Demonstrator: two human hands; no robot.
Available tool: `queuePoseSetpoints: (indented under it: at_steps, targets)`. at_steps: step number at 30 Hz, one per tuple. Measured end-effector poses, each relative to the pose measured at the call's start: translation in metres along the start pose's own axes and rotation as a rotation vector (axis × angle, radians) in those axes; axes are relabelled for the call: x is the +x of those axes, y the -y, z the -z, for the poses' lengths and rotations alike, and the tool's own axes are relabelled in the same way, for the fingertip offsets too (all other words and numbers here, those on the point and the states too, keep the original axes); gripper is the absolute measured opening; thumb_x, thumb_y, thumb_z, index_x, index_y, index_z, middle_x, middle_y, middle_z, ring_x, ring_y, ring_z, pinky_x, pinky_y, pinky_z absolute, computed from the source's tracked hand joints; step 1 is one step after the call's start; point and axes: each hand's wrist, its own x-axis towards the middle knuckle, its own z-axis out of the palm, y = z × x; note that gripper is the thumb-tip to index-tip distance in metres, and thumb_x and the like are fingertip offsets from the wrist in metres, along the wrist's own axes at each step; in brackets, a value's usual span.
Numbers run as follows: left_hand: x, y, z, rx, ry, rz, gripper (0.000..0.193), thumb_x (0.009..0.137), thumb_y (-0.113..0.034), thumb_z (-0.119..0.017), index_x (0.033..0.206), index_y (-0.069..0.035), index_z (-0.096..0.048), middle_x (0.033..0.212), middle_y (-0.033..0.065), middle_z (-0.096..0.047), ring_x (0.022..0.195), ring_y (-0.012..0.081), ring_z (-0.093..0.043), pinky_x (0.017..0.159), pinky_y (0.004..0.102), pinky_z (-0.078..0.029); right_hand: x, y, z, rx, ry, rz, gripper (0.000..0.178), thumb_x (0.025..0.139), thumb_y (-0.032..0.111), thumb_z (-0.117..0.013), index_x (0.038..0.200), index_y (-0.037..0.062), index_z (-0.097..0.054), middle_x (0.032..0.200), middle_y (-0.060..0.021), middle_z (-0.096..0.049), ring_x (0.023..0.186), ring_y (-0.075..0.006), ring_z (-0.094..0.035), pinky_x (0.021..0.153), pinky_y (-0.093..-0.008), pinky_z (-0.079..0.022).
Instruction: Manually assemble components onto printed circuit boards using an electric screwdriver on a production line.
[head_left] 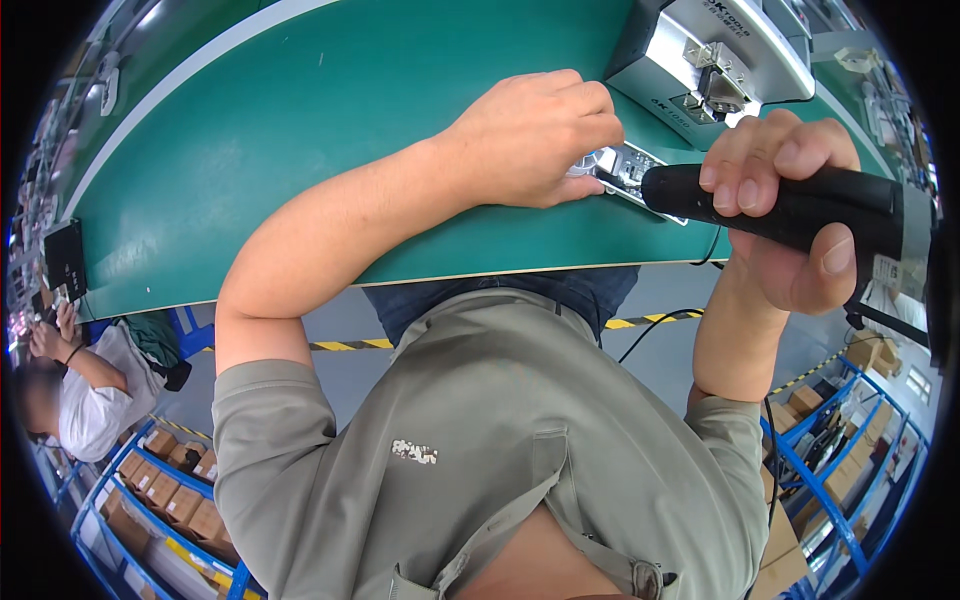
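Observation:
My right hand (765, 165) is wrapped round a black electric screwdriver (830, 205), held nearly level with its nose pointing left. The screwdriver's tip is over a flat silver metal part (640, 165) lying on the green table; whether it touches a screw is too small to tell. My left hand (540, 135) grips the left end of that part, with the thumb on the near side and curled fingers over the far side. Its left end is partly hidden under my fingers, and the screwdriver covers some of the near right side.
A silver screw-feeder box (655, 75) stands just beyond the metal part. The green table (280, 130) extends to the left, with a black box (65, 258) at its far left edge. A co-worker (95, 400) sits at left. Blue racks (825, 490) with cartons stand behind.

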Motion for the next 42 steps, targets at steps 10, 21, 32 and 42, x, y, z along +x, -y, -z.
queuePoseSetpoints:
  at_steps: [10,21,32,42]
  targets:
    - [-0.003,-0.003,0.001,0.003,-0.011,-0.024,0.033,0.068,-0.019,-0.078,0.096,-0.012,-0.062,0.099,0.0008,-0.056,0.086,0.0193,-0.056,0.076,0.0303,-0.048,0.016,0.072,0.033,-0.178,-0.191,0.124,0.052,0.085,0.043,-0.043,0.112,0.0026,-0.06,0.082,-0.0057,-0.059,0.073,-0.0201,-0.057,0.074,-0.0372,-0.046]
    - [0.003,-0.008,0.003,-0.008,-0.031,-0.027,0.032,0.068,-0.019,-0.077,0.096,-0.012,-0.063,0.1,0.0009,-0.057,0.085,0.0195,-0.056,0.075,0.0299,-0.048,0.03,0.045,0.048,-0.229,-0.101,0.176,0.047,0.089,0.035,-0.039,0.109,-0.0016,-0.06,0.081,-0.0104,-0.059,0.073,-0.0233,-0.059,0.072,-0.0372,-0.049]
    - [0.004,-0.008,0.004,-0.031,-0.025,-0.018,0.034,0.066,-0.016,-0.079,0.096,-0.011,-0.063,0.098,0.0,-0.057,0.082,0.0187,-0.055,0.073,0.029,-0.047,-0.008,0.059,0.034,-0.125,-0.173,0.067,0.052,0.091,0.037,-0.04,0.118,-0.0047,-0.053,0.083,-0.0106,-0.058,0.07,-0.0219,-0.058,0.07,-0.0357,-0.049]
    - [0.004,-0.007,0.002,-0.04,-0.032,-0.006,0.037,0.063,-0.013,-0.08,0.095,-0.012,-0.063,0.096,-0.0013,-0.057,0.08,0.0165,-0.054,0.071,0.0274,-0.046,-0.043,0.057,0.028,-0.104,-0.224,0.007,0.052,0.091,0.038,-0.041,0.12,-0.004,-0.052,0.083,-0.0098,-0.059,0.069,-0.0199,-0.057,0.068,-0.0329,-0.048]
